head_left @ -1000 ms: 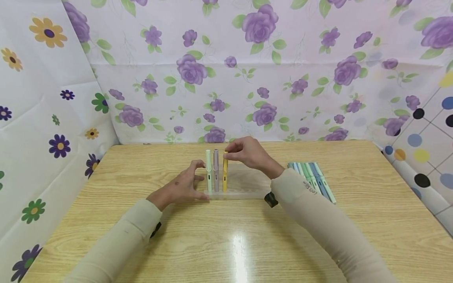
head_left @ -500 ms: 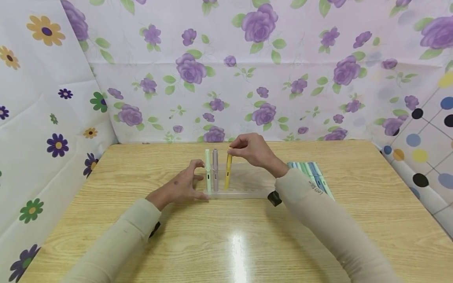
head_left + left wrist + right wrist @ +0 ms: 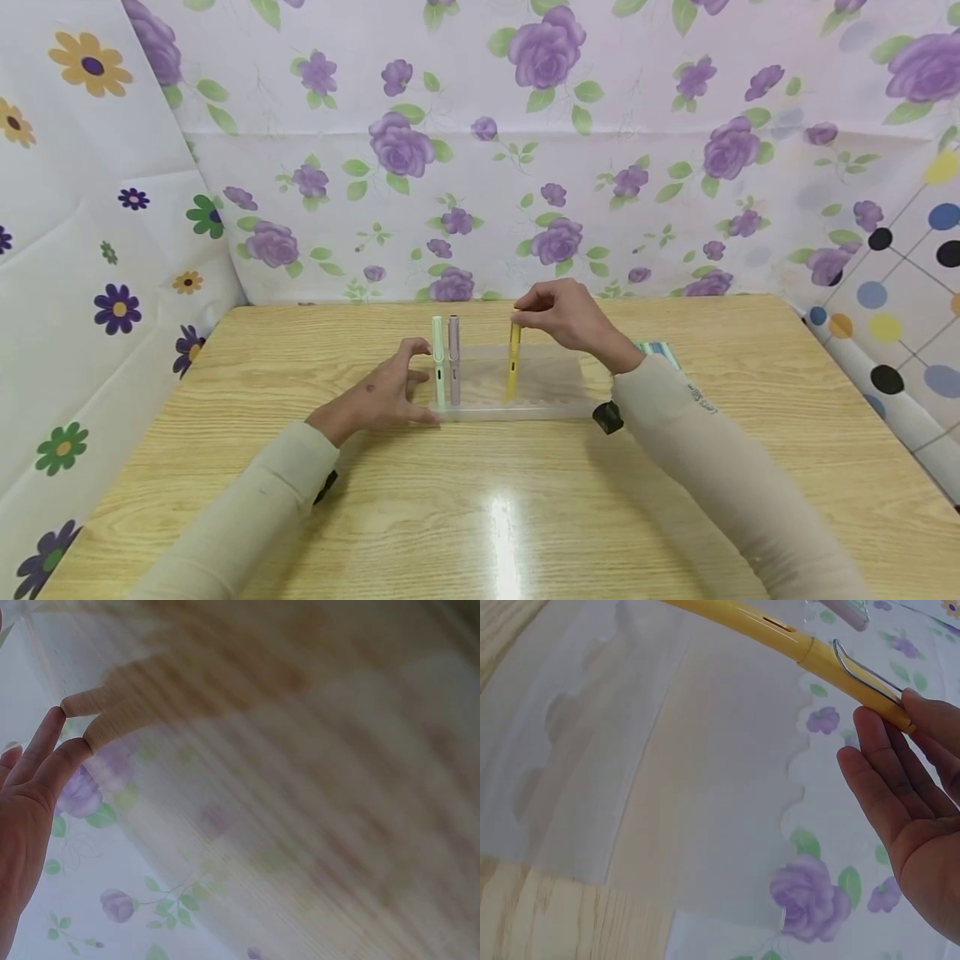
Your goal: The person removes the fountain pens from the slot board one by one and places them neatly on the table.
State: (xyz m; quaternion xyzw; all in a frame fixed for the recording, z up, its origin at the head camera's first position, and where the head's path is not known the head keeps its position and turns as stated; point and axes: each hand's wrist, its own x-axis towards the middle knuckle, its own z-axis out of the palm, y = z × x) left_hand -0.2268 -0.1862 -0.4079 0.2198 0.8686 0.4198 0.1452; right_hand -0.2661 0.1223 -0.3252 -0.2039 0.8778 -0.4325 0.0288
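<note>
My right hand [image 3: 567, 315] pinches the top of a yellow pen [image 3: 513, 358] between thumb and fingertips. The pen stands nearly upright over a clear scalloped pen stand [image 3: 551, 411]; whether its lower end touches the stand, I cannot tell. In the right wrist view the yellow pen [image 3: 810, 649] shows its wire clip beside the thumb. A light green pen [image 3: 438, 362] and a mauve pen [image 3: 454, 360] stand upright at the stand's left end. My left hand [image 3: 381, 392] spans that end, thumb at the front and forefinger behind; some fingertips [image 3: 58, 716] rest on the glossy tabletop.
More pens [image 3: 660, 350] in greens and blues lie at the right, mostly hidden behind the right sleeve. The wooden table [image 3: 420, 508] backs onto a wall sheet [image 3: 480, 200] with purple flowers. A black strap piece [image 3: 607, 417] hangs under the right wrist.
My right hand has lifted the yellow pen from beside the mauve one and carried it rightward along the stand. The pen tilted, then came nearly upright. My left hand has stayed put.
</note>
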